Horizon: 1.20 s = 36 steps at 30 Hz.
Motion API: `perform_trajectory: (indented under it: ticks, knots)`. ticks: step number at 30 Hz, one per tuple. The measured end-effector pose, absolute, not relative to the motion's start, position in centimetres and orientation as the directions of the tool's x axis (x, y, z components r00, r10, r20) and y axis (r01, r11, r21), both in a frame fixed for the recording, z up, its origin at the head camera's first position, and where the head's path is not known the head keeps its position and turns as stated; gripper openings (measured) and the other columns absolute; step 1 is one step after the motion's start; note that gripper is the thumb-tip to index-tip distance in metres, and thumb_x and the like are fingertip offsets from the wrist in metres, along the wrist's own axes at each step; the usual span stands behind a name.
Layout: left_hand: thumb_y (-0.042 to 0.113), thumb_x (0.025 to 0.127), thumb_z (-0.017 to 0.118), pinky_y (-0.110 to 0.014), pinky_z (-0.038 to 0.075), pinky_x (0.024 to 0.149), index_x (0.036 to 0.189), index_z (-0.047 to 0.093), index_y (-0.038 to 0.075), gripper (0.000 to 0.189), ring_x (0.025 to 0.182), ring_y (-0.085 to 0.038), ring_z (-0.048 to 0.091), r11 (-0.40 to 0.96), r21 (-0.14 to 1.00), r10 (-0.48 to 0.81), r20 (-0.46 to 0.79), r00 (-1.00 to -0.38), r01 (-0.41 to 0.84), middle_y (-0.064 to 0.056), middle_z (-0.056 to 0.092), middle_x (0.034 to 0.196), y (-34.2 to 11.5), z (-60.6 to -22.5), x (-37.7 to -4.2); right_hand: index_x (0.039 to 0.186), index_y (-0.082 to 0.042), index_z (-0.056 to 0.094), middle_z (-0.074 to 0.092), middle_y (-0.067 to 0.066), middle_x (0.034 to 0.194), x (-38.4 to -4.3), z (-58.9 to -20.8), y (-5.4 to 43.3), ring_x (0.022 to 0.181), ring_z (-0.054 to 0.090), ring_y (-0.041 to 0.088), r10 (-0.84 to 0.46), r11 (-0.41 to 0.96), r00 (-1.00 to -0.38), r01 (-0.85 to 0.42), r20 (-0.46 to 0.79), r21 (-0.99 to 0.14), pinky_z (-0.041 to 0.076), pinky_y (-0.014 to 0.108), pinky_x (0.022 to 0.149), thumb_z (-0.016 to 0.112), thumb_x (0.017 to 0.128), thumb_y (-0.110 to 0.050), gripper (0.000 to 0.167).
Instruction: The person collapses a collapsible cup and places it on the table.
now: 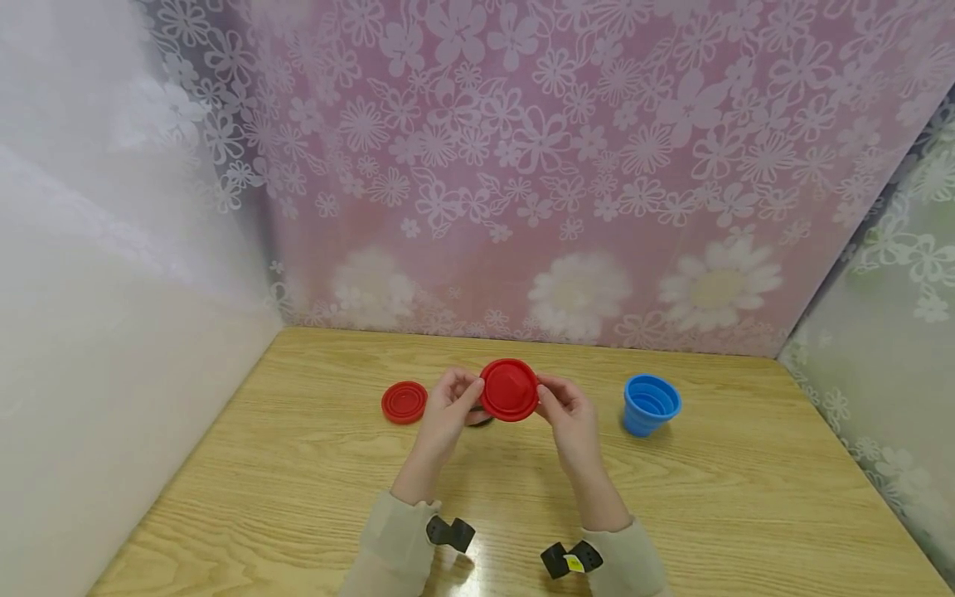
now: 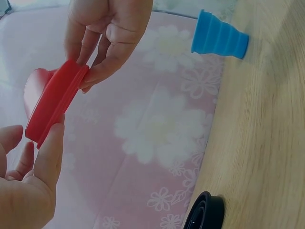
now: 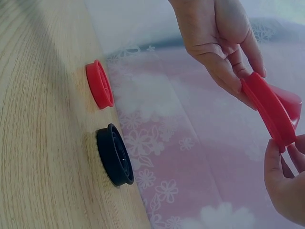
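Note:
Between both hands, lifted above the table, is a red collapsible cup (image 1: 511, 390), mostly flattened, its round face turned toward me. The wrist views show its centre bulging out on the far side. Fingers and thumb of my left hand (image 1: 442, 419) pinch the left rim, and those of my right hand (image 1: 573, 419) pinch the right rim. A second red collapsible cup (image 1: 404, 402) lies flat on the table, left of my left hand. Behind that hand, a black collapsible cup (image 3: 114, 155) rests flattened, largely hidden in the head view.
To the right, a blue collapsible cup (image 1: 649, 405) stands extended and upright on the wooden table (image 1: 746, 489). A pink flowered curtain (image 1: 522, 182) hangs along the table's back edge. Pale sheets (image 1: 112, 290) enclose the left and right sides.

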<state>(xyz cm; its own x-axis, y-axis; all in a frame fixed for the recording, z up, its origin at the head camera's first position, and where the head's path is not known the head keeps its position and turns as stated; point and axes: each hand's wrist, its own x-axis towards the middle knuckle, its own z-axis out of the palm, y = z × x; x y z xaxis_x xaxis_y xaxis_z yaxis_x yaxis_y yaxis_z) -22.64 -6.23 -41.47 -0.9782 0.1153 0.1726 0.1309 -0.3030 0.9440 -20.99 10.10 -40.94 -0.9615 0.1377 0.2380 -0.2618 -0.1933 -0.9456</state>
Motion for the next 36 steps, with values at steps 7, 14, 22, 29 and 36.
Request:
perform_trajectory:
  ticks: [7, 14, 22, 29, 36]
  knots:
    - [0.006, 0.089, 0.052, -0.045, 0.049, 0.071, 0.086, 0.047, -0.001, 0.009, 0.07, -0.013, 0.06, -0.247, 0.963, 0.179, 0.155, -0.972, 0.108, -0.006, 0.051, 0.077, -6.29, -40.91, -22.29, 0.102, 0.014, 0.054, 0.059, 0.007, 0.089, -21.16, -41.08, 10.27, 0.077, 0.06, 0.015, 0.181, -0.206, -0.959, -0.255, 0.219, -0.945, 0.051, 0.029, 0.071, 0.053, 0.087, -0.001, 0.021]
    - [0.007, 0.089, 0.052, -0.04, 0.051, 0.068, 0.088, 0.047, 0.0, 0.009, 0.071, -0.014, 0.06, -0.257, 0.961, 0.169, 0.154, -0.974, 0.107, -0.007, 0.053, 0.079, -6.17, -41.59, -22.68, 0.102, 0.01, 0.056, 0.06, 0.005, 0.089, -21.13, -41.08, 10.33, 0.077, 0.06, 0.016, 0.185, -0.202, -0.958, -0.255, 0.219, -0.946, 0.05, 0.031, 0.072, 0.053, 0.087, -0.002, 0.019]
    - [0.009, 0.09, 0.05, -0.041, 0.051, 0.069, 0.122, 0.043, 0.001, 0.034, 0.077, -0.015, 0.059, -0.264, 0.957, 0.184, 0.172, -0.968, 0.12, -0.009, 0.056, 0.095, -6.27, -41.44, -22.54, 0.109, 0.009, 0.056, 0.059, 0.008, 0.097, -20.94, -40.94, 10.38, 0.082, 0.059, 0.018, 0.114, -0.196, -0.963, -0.261, 0.243, -0.945, 0.051, 0.033, 0.07, 0.054, 0.087, -0.003, 0.025]
    - [0.01, 0.091, 0.049, -0.032, 0.051, 0.068, 0.129, 0.042, -0.001, 0.04, 0.081, -0.015, 0.06, -0.251, 0.958, 0.2, 0.191, -0.961, 0.138, -0.016, 0.053, 0.107, -6.34, -41.53, -22.52, 0.115, 0.006, 0.054, 0.056, 0.013, 0.104, -20.94, -40.97, 10.47, 0.084, 0.059, 0.018, 0.073, -0.148, -0.969, -0.244, 0.235, -0.958, 0.05, 0.036, 0.072, 0.055, 0.085, 0.001, 0.03]
    - [0.008, 0.091, 0.049, -0.039, 0.049, 0.073, 0.125, 0.048, 0.0, 0.035, 0.079, -0.014, 0.06, -0.235, 0.964, 0.189, 0.171, -0.967, 0.125, -0.016, 0.054, 0.107, -6.3, -41.32, -22.45, 0.115, 0.009, 0.053, 0.057, 0.01, 0.102, -20.97, -41.03, 10.45, 0.083, 0.06, 0.016, 0.074, -0.153, -0.963, -0.269, 0.26, -0.951, 0.05, 0.033, 0.071, 0.054, 0.086, 0.001, 0.03]
